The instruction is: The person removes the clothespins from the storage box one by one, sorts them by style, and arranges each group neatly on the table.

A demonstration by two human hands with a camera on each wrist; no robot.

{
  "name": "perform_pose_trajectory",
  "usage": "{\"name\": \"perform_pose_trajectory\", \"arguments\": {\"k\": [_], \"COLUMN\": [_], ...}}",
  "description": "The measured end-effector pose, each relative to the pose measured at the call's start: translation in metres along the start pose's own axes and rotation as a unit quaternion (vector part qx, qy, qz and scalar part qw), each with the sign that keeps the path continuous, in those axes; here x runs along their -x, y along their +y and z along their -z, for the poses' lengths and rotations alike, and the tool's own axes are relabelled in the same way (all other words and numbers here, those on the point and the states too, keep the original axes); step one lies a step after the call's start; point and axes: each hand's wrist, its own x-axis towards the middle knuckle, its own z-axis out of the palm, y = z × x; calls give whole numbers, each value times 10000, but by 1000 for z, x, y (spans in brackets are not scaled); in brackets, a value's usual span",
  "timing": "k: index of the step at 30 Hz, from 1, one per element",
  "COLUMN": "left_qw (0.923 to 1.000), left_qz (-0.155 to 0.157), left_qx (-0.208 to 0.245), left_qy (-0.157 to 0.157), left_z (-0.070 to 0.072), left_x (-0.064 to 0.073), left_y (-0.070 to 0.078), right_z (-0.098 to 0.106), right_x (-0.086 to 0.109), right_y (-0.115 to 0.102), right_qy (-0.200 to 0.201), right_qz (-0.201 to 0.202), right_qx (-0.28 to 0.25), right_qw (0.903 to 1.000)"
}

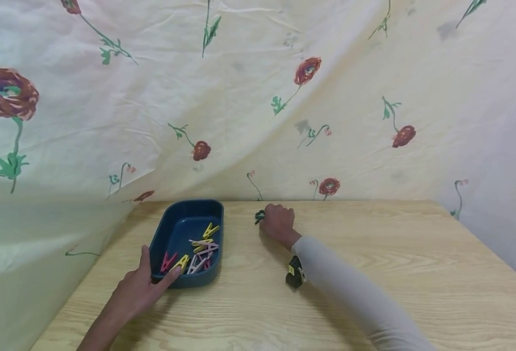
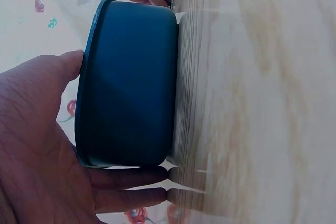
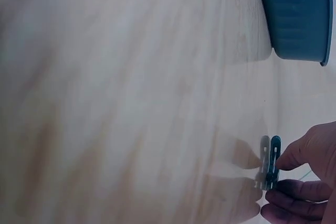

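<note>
A floral cloth hangs behind the wood-grained table; a pale sleeve reaches over the table from its near edge; the blue tray sits by the far left corner, its far end close to the far edge; it looks like light, stiff plastic, a little slippery on its smooth walls, so best taken by the rim.

The left hand spans the tray's near left corner, thumb at the rim, fingers extended beside the wall, spread rather than clenched; the right hand is close to the far edge, left of its middle, fingers curled in and thumb and fingertips grasping a dark green clothespin; a black object shows beside the sleeve, worn or lying there, I cannot tell.

Inside the tray, yellow, pink and pale clothespins lie mostly towards its near end; the dark green clothespin is right of the tray, low against the tabletop; it should be very light and rigid but sprung, little at risk of breaking, best pinched across its two arms.
</note>
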Motion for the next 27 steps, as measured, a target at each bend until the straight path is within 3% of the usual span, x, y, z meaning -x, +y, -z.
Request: {"name": "perform_pose_trajectory", "arguments": {"k": [6,20,27], "left_qw": [10000,10000,9999], "left_qz": [-65,-27,-34], "left_qx": [42,26,103], "left_qy": [43,54,57], "left_z": [0,-2,-3], "left_x": [2,-1,-2], "left_y": [-3,-2,-1], "right_z": [1,4,7], "right_x": [0,9,11], "right_y": [-3,-21,-27], "right_qy": [208,1308,1496], "right_qz": [95,738,853], "right_qx": [53,0,-451], "right_qw": [9997,9887,9840]}}
